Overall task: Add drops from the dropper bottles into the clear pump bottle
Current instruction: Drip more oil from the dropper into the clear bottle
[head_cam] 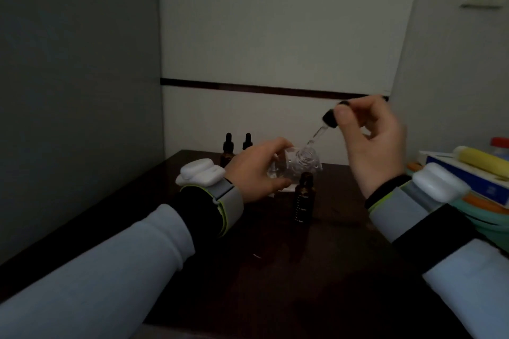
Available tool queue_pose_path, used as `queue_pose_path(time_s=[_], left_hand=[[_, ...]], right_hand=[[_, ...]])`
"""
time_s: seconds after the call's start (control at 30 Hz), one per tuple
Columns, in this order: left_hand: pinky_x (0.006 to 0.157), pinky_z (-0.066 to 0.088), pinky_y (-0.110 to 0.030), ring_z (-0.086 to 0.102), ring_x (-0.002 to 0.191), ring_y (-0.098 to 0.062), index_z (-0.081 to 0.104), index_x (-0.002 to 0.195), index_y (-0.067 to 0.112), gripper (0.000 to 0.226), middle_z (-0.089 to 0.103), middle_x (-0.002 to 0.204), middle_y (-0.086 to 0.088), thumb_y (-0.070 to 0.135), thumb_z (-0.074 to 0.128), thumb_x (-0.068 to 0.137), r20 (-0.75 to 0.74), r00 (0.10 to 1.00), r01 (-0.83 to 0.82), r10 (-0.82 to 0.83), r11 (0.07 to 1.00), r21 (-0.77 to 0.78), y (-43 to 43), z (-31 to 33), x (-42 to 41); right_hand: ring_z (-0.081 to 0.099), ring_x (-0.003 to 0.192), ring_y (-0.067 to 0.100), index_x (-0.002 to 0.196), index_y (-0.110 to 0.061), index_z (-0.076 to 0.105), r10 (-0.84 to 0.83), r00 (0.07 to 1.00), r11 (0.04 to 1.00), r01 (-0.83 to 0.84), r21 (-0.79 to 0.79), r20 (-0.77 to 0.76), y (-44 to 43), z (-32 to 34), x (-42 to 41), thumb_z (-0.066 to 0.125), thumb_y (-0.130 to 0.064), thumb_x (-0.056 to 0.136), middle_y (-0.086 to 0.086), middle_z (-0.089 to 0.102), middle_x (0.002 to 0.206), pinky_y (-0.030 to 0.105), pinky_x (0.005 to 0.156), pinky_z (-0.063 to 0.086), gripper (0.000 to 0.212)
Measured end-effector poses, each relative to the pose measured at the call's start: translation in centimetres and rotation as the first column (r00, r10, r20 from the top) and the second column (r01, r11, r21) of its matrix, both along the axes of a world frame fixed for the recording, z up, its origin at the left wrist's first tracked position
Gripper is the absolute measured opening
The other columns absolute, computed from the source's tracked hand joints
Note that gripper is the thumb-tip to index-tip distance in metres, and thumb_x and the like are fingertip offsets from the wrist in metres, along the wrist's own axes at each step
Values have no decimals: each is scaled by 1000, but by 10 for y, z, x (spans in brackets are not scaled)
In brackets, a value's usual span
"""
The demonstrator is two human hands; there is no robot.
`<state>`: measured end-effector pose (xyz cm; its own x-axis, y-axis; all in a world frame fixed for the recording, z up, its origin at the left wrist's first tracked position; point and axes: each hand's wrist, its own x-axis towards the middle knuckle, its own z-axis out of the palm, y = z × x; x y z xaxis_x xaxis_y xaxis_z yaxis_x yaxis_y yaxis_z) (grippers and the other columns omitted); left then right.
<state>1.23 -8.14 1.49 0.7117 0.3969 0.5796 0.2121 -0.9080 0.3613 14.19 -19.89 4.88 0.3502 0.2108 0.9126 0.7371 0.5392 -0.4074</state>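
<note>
Checker: Step in hand?

Annotator: Dosing step, judged mid-way. One glass pipette dropper with black rubber bulb (319, 135) is pinched at the bulb by thumb and forefinger of the right hand (369, 143). Its glass tip is angled down and away from that pinch, towards the open mouth of the clear plastic pump bottle (294, 165).

Checker: Bottle where?

Annotator: It is gripped round its body by the left hand (256, 170), lifted off the dark brown table (275, 270) and tilted, neck turned towards the right-hand pinch. The tip is seen at the neck; whether it is inside or just above cannot be told, too blurred. No pump head is seen on it.

Checker: Source bottle?

Annotator: One uncapped amber glass dropper bottle (304, 198) is stood upright just below the left-hand grip, untouched. The two capped amber dropper bottles (228, 144) are stood beyond the left hand, partly hidden by it.

Checker: Next move?

Annotator: Judged: the bulb is to be squeezed gently so drops can be counted, with the tip centred over the mouth and the tilt fixed. After that the dropper is to be returned to the uncapped bottle below the grip. The capped pair is likely to be dealt with afterwards. Liquid in the pipette cannot be made out.
</note>
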Motion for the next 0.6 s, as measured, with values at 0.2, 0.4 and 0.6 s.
queue_pose_path(time_s=[0.2, 0.4, 0.6], left_hand=[[85, 50, -41, 55, 109, -19, 50, 124, 24, 49, 58, 121, 3, 21, 71, 80, 97, 993, -66, 61, 997, 51, 5, 1, -1], [86, 50, -42, 55, 108, -21, 51, 123, 24, 49, 58, 119, 3, 20, 72, 79, 135, 987, -93, 82, 993, 75, 10, 1, -2], [84, 50, -42, 55, 109, -18, 50, 126, 28, 52, 57, 122, 6, 21, 72, 79, 108, 990, -105, 95, 990, 92, 9, 1, -2]], right_hand=[[46, 58, -5, 69, -29, 49, 9, 999, 1000, -10, -13, -34, -1, 3, 3, 58, -23, 80, -19, 52, 59, 6, 54, 35, 16], [47, 58, -6, 67, -30, 49, 8, 999, 994, -5, -109, 33, 1, -2, 1, 60, -21, 79, -11, 48, 62, 6, 52, 36, 18], [46, 56, -4, 65, -29, 50, 10, 999, 988, -4, -155, 39, 3, -4, 2, 63, -20, 79, -10, 48, 61, 10, 50, 36, 21]])
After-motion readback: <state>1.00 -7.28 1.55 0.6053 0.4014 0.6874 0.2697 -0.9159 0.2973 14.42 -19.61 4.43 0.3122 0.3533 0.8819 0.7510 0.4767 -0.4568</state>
